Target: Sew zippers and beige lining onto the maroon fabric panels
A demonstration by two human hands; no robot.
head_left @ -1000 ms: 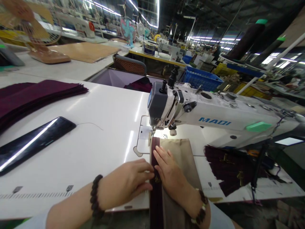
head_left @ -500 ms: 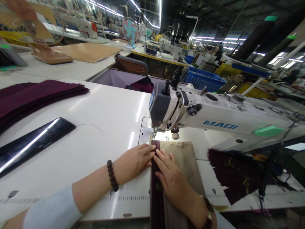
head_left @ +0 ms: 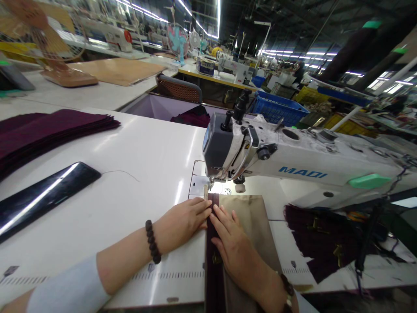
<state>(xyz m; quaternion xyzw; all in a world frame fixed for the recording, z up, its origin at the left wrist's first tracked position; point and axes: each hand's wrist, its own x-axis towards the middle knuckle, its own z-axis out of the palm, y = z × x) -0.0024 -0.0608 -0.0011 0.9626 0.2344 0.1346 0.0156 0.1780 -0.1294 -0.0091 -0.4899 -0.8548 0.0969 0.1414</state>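
A white MAQI sewing machine (head_left: 293,165) stands on the white table (head_left: 130,174), its needle lit at the left end. A dark maroon strip (head_left: 213,261) lies along the left edge of a tan fabric piece (head_left: 254,221), both running toward the needle. My left hand (head_left: 182,221) lies flat on the table, fingertips touching the strip's left edge. My right hand (head_left: 234,245) rests flat on the strip and tan fabric, fingers stretched toward the needle.
A stack of maroon fabric pieces (head_left: 42,130) sits at the far left, a black phone (head_left: 42,195) in front of it. More maroon pieces with brass fittings (head_left: 322,239) lie right of the machine. A blue crate (head_left: 276,106) and other machines stand behind.
Both hands slid forward along the fabric toward the needle, then held nearly still over the last half second. The left arm reaches farther across the table.
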